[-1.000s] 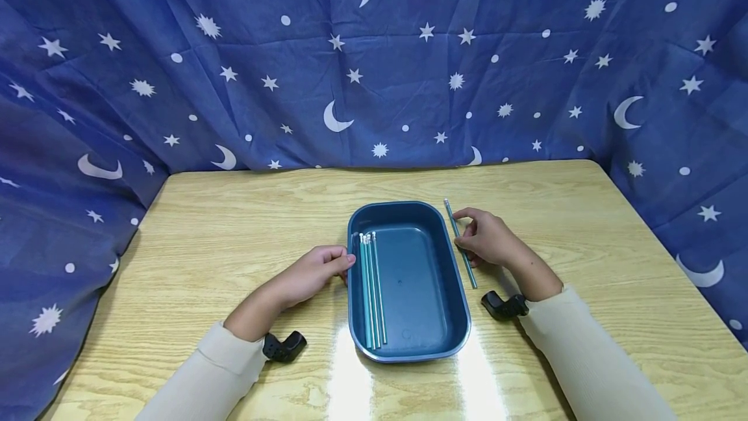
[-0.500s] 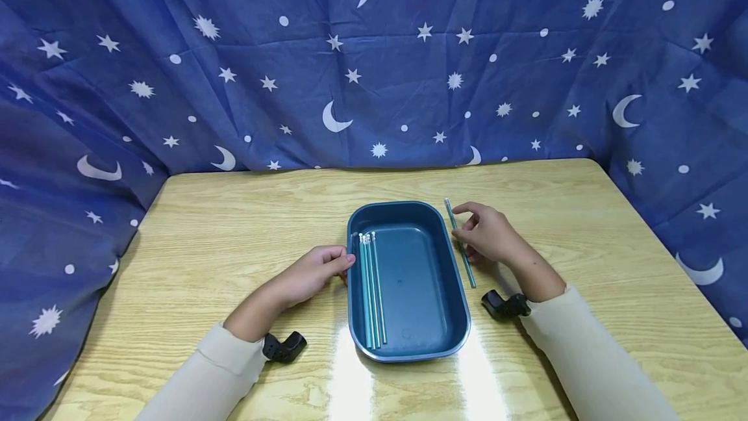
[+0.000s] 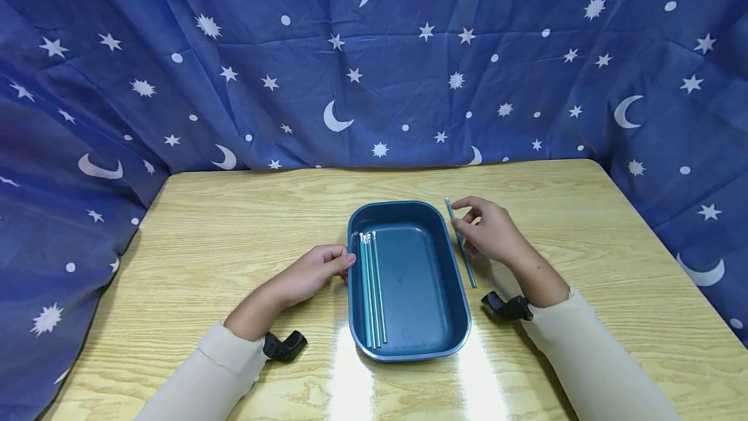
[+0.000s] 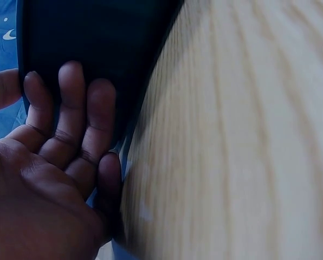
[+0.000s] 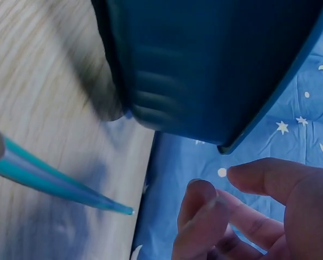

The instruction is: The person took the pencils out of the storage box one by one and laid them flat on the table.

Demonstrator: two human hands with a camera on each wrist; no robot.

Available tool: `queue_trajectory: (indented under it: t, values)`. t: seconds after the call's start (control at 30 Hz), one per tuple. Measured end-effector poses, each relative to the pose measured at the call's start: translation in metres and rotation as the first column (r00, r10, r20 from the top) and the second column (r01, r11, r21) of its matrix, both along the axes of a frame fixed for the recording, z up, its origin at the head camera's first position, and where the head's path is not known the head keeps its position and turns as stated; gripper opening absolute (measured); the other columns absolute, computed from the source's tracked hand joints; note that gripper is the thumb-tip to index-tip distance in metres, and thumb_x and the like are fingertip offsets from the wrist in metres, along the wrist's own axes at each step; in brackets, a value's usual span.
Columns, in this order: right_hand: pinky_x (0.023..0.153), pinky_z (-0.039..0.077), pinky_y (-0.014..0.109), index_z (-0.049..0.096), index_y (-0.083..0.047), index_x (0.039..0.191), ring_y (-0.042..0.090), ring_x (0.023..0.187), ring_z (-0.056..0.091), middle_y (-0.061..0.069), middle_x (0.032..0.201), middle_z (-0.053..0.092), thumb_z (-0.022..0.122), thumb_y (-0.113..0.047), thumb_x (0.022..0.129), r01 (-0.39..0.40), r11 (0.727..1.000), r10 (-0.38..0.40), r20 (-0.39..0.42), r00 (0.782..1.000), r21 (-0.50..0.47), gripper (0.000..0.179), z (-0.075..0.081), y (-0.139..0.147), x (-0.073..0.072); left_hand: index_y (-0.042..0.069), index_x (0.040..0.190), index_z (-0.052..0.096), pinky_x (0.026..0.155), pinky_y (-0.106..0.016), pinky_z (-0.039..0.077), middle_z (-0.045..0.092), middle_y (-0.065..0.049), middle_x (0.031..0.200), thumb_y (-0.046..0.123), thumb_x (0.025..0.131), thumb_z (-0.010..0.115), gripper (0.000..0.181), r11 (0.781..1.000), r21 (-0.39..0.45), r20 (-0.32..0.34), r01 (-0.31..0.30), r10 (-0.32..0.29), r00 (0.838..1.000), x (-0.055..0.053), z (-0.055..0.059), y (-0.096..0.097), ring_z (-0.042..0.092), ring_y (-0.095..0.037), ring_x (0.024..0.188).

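A dark blue plastic tray (image 3: 411,278) stands in the middle of the table. Inside it, several teal pencils (image 3: 374,291) lie side by side along the left wall, eraser ends away from me. My left hand (image 3: 318,270) holds the tray's left rim, thumb on top and fingers (image 4: 72,86) against the outer wall. Just beyond the right wall, another teal pencil (image 3: 465,260) lies on the table. Beside its upper half is my right hand (image 3: 491,229), fingers loosely bent; in the right wrist view, that hand shows apart from the pencil (image 5: 58,176) and holds nothing.
The wooden table (image 3: 245,213) reaches back to a blue curtain (image 3: 397,70) with white moons and stars. Black wrist devices (image 3: 284,347) sit below both hands, at the cuffs of the light sleeves. Bright glare marks the table in front of the tray.
My right hand has shifted slightly toward the far end of the loose pencil, its thumb sliding up along it. The left hand, tray and pencils stay practically where they were.
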State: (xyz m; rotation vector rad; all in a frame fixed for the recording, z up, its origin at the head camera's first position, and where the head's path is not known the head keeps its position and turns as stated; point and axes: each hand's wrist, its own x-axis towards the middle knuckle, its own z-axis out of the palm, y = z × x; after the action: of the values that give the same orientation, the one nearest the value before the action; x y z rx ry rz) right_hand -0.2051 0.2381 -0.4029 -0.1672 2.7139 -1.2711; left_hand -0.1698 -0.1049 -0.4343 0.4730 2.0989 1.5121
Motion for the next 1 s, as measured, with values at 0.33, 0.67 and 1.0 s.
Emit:
queue_trajectory:
  t: [0.33, 0.67, 1.0]
  values:
    - [0.048, 0.052, 0.031, 0.060, -0.007, 0.130, 0.034, 0.060, 0.066, 0.018, 0.090, 0.065, 0.059, -0.015, 0.099, -0.005, 1.000, 0.006, -0.071, 0.997, 0.007, 0.032, 0.008, -0.005, 0.006, -0.001, 0.088, 0.055, 0.080, -0.034, 0.044, 0.067, -0.010, 0.095, 0.035, 0.107, 0.044, 0.042, 1.000, -0.004, 0.001, 0.002, -0.002, 1.000, 0.000, -0.001, 0.000, 0.060, -0.024, 0.090]
    - [0.050, 0.051, 0.030, 0.064, -0.011, 0.125, 0.034, 0.059, 0.064, 0.014, 0.088, 0.063, 0.058, -0.016, 0.099, -0.013, 1.000, 0.011, -0.114, 0.993, -0.010, 0.027, 0.018, -0.011, 0.013, -0.001, 0.086, 0.053, 0.080, -0.033, 0.045, 0.066, -0.011, 0.095, 0.034, 0.107, 0.044, 0.041, 1.000, -0.015, -0.005, -0.008, 0.008, 1.000, -0.001, -0.003, -0.002, 0.061, -0.020, 0.089]
    - [0.049, 0.048, 0.029, 0.064, -0.010, 0.125, 0.025, 0.057, 0.063, 0.016, 0.090, 0.067, 0.058, -0.014, 0.099, -0.033, 0.999, 0.030, -0.153, 0.988, -0.018, 0.027, 0.033, -0.019, 0.026, 0.006, 0.086, 0.057, 0.081, -0.033, 0.045, 0.066, -0.007, 0.093, 0.034, 0.107, 0.044, 0.038, 1.000, -0.005, 0.002, -0.008, 0.008, 1.000, -0.001, -0.001, -0.001, 0.060, -0.021, 0.089]
